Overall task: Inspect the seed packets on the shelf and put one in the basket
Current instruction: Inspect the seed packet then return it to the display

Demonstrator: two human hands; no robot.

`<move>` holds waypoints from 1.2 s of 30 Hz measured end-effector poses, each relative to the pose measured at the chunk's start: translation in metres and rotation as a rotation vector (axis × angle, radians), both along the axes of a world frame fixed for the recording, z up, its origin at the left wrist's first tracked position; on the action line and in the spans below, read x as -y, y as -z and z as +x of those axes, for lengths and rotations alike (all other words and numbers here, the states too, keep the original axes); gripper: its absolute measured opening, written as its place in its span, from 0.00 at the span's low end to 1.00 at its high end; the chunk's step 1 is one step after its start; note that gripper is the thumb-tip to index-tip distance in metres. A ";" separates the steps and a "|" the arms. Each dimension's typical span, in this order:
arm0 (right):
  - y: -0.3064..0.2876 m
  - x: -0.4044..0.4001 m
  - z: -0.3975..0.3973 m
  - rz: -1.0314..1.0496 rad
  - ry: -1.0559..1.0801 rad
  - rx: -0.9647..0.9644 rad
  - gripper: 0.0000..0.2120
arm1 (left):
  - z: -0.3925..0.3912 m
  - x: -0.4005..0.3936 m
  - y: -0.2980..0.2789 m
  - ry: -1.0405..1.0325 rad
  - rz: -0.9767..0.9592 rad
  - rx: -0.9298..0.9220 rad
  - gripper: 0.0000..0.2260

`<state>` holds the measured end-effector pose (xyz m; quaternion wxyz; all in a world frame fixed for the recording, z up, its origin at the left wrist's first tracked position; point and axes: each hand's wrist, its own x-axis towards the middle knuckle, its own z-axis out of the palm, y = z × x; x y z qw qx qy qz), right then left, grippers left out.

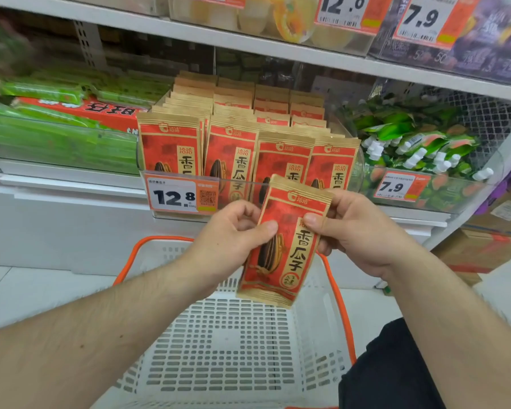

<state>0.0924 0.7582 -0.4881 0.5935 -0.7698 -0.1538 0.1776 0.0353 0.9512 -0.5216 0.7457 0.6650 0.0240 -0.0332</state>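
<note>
Both your hands pinch one red-and-tan paper seed packet (282, 246) above the white slotted plastic basket (233, 349): left hand (230, 237) on its left edge, right hand (357, 228) at its right. Matching packets (236, 149) fill the clear shelf bin (359, 169) behind.

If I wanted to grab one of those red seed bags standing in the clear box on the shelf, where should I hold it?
Probably pinch the flat tan top strip of a front seed packet and come from above. The packets stand upright, packed side by side, and the clear bin wall covers their lower halves, so only the tops stick out free.
</note>
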 end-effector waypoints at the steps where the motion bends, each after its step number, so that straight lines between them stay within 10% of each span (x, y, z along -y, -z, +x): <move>1: -0.001 -0.002 -0.001 0.033 0.016 0.018 0.07 | 0.003 -0.004 -0.003 -0.035 0.006 0.045 0.03; 17: -0.073 -0.063 0.032 0.208 0.195 0.331 0.09 | 0.042 -0.056 -0.053 -0.509 0.000 0.209 0.11; 36: -0.095 -0.082 0.065 -0.071 0.096 0.672 0.10 | 0.047 -0.067 -0.045 -0.651 0.163 0.140 0.08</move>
